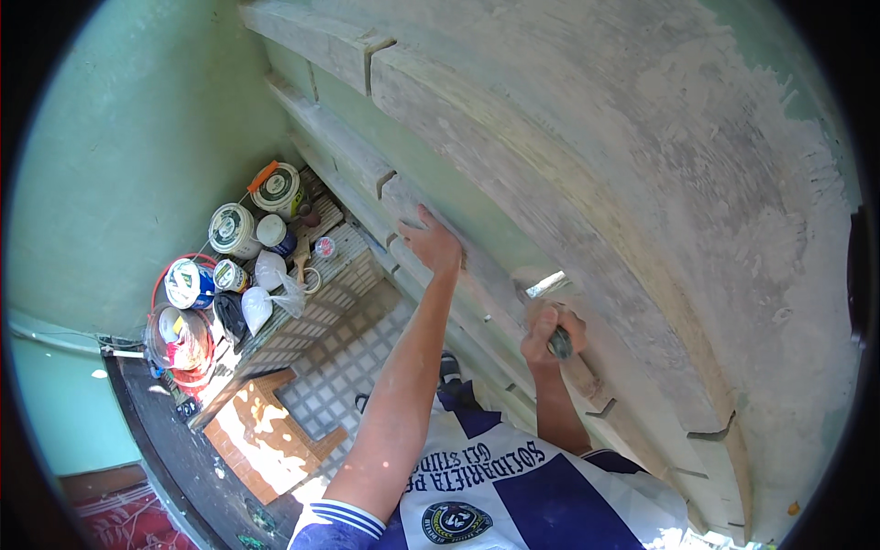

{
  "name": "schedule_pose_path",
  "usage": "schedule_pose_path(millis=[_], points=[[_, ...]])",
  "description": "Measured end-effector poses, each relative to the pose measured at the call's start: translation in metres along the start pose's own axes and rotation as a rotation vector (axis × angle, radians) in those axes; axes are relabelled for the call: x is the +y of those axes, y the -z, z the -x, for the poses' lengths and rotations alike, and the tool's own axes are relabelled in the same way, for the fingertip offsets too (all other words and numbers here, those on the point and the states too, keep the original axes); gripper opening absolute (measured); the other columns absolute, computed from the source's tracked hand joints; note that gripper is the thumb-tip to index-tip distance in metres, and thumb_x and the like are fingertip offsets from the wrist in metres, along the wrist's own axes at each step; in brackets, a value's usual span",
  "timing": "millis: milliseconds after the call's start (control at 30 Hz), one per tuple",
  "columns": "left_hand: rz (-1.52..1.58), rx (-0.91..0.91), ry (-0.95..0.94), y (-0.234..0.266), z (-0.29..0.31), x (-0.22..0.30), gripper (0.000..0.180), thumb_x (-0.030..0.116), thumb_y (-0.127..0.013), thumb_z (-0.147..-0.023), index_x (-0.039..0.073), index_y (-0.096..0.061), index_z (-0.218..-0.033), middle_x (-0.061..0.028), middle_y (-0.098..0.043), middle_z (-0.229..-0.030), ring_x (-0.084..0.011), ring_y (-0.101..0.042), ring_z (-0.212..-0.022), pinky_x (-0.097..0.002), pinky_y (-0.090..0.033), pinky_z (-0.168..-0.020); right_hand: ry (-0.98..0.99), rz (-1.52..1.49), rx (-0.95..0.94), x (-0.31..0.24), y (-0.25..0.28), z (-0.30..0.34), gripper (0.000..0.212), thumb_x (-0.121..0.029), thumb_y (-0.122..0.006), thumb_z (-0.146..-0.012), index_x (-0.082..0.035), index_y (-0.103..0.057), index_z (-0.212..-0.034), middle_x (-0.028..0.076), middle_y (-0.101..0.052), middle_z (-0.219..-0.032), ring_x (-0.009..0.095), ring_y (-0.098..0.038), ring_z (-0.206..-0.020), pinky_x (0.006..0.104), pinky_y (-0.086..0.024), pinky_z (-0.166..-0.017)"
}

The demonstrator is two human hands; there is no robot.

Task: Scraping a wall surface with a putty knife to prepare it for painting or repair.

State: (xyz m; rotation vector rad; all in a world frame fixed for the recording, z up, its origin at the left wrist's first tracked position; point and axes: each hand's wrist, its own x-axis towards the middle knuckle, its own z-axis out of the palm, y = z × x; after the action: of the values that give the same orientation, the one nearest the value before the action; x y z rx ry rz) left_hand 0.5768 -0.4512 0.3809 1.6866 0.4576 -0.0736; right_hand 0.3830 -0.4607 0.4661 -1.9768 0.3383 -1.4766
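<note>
My left hand [431,240] rests on a pale ledge [399,192] that runs along the wall, its fingers spread and holding nothing. To the right, my right hand [554,328] is wrapped round the handle of a putty knife. The wide metal blade of the putty knife [550,284] catches the light and lies close to the ledge face; whether it touches cannot be made out. A dark green handle end shows below my fist. Above both hands, the wall [632,119] carries rough whitish filler over green paint, with another long curved ledge [513,128] crossing it.
At the left, a tiled counter [353,275] holds several paint buckets [234,229], white plastic bags [258,307], a black bag [231,316], a brush [302,260] and a tape roll [313,280]. A brown board [261,426] lies below it, beside the checkered floor [344,353].
</note>
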Motion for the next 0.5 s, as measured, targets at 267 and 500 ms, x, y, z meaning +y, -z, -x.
schedule_pose_path(millis=[267,500], points=[[0.002,-0.008,0.017,0.002,0.000,0.000,0.075,0.053,-0.038,-0.095,-0.003,-0.024,-0.143,-0.0317,-0.039,-0.134,-0.0462,-0.048,-0.116,-0.0500,-0.041,-0.095,0.048,-0.051,-0.010,-0.002,-0.006,0.001,0.036,-0.021,-0.057,-0.088,-0.006,-0.045,-0.059,0.005,-0.052,-0.049,0.020,-0.051,-0.043,0.0304,-0.037,-0.044],[0.009,-0.001,0.006,0.001,0.000,0.001,0.075,0.053,-0.039,-0.095,-0.004,-0.024,-0.143,-0.0319,-0.038,-0.134,-0.0463,-0.048,-0.116,-0.0494,-0.041,-0.096,-0.038,-0.011,-0.022,0.005,-0.011,0.002,0.039,-0.024,-0.057,-0.089,-0.008,-0.043,-0.055,0.004,-0.048,-0.046,0.018,-0.045,-0.041,0.0323,-0.033,-0.045]])
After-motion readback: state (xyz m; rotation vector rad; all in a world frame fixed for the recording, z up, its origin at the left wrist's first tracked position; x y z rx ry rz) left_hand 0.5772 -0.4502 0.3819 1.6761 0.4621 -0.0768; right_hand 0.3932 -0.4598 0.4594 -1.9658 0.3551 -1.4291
